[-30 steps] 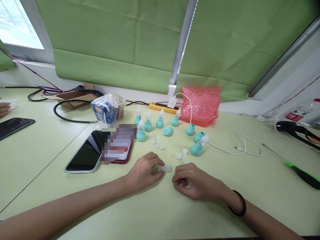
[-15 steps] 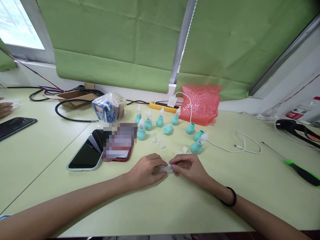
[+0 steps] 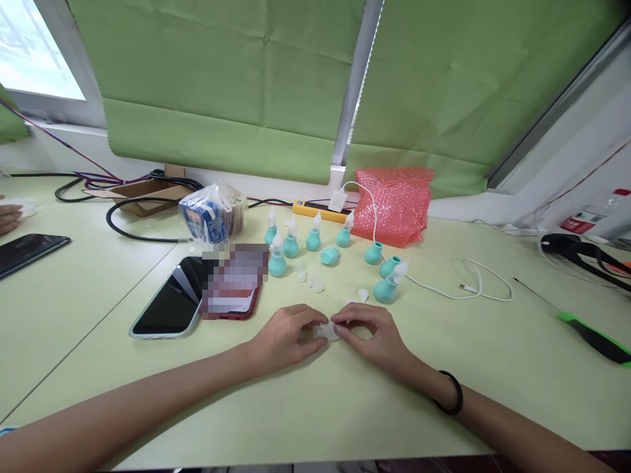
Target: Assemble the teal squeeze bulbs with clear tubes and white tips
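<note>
My left hand [image 3: 290,335] pinches a small clear plastic piece [image 3: 323,332] between thumb and fingers, just above or on the table. From the other side, the thumb and fingertips of my right hand [image 3: 373,330] close on the right end of the same piece. Fingertips cover part of it. Beyond my hands stand several teal squeeze bulbs [image 3: 277,264] with clear pointed nozzles. Two upright bulbs [image 3: 390,266] have open necks, and another bulb [image 3: 330,255] lies on its side. Small clear plastic parts [image 3: 317,285] are scattered between the bulbs and my hands.
Two phones, one dark-screened [image 3: 170,299] and one red-edged [image 3: 246,305], lie to the left. Behind are a bagged blue package [image 3: 207,220], a yellow power strip [image 3: 315,210] and a red bubble-wrap bag [image 3: 394,203]. A white cable [image 3: 444,295] and screwdriver [image 3: 591,335] lie right. Another person's hand [image 3: 8,217] shows far left.
The view has shifted slightly. My right hand's fingers have straightened a little and moved against the clear piece's end; my left hand keeps its pinch.
</note>
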Available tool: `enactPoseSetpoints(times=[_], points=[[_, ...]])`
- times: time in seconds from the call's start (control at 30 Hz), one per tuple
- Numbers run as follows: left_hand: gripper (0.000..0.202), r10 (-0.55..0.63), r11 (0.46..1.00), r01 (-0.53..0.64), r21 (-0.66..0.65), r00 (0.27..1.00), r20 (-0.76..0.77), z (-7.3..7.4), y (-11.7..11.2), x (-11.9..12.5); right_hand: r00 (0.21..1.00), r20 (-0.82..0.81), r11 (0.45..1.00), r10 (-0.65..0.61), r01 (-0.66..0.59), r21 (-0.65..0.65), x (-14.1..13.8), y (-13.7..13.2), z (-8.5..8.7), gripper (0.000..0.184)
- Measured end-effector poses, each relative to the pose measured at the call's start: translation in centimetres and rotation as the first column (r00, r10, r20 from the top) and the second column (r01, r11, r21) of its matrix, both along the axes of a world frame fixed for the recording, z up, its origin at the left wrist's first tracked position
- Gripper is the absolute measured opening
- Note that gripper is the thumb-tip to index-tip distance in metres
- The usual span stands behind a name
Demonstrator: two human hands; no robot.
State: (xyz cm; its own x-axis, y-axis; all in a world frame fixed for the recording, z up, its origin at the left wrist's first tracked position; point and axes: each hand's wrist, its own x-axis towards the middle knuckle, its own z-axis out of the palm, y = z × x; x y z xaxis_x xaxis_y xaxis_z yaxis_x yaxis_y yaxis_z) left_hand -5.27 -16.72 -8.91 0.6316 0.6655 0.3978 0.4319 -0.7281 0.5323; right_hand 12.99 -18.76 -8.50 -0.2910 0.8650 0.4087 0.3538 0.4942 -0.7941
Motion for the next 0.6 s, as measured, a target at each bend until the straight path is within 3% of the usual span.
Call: enactPoseSetpoints(times=[0.1,0.23,0.43,0.6], points=[[0.018,0.004,1.0,-0.004,-0.003,1.0,-0.005,-0.02,-0.01,-0.02,0.996,0.088,0.982,0.026,-0.041,0.182,-0.16,-0.15,-0.1,0.011],[0.016,0.012,1.0,-0.012,-0.006,1.0,0.001,-0.09,0.0,-0.03,0.991,0.127,0.963,0.048,-0.079,0.256,-0.22,-0.18,-0.25,0.012],[0.014,-0.003,1.0,0.003,-0.017,1.0,0.024,-0.07,0.0,0.04,0.991,0.123,0.945,0.046,-0.083,0.315,-0.22,-0.15,-0.49,0.012],[0.014,0.013,1.0,-0.012,-0.027,0.999,0.029,0.1,-0.06,0.17,0.996,0.071,0.967,0.049,-0.065,0.245,-0.2,0.0,-0.43,0.01]])
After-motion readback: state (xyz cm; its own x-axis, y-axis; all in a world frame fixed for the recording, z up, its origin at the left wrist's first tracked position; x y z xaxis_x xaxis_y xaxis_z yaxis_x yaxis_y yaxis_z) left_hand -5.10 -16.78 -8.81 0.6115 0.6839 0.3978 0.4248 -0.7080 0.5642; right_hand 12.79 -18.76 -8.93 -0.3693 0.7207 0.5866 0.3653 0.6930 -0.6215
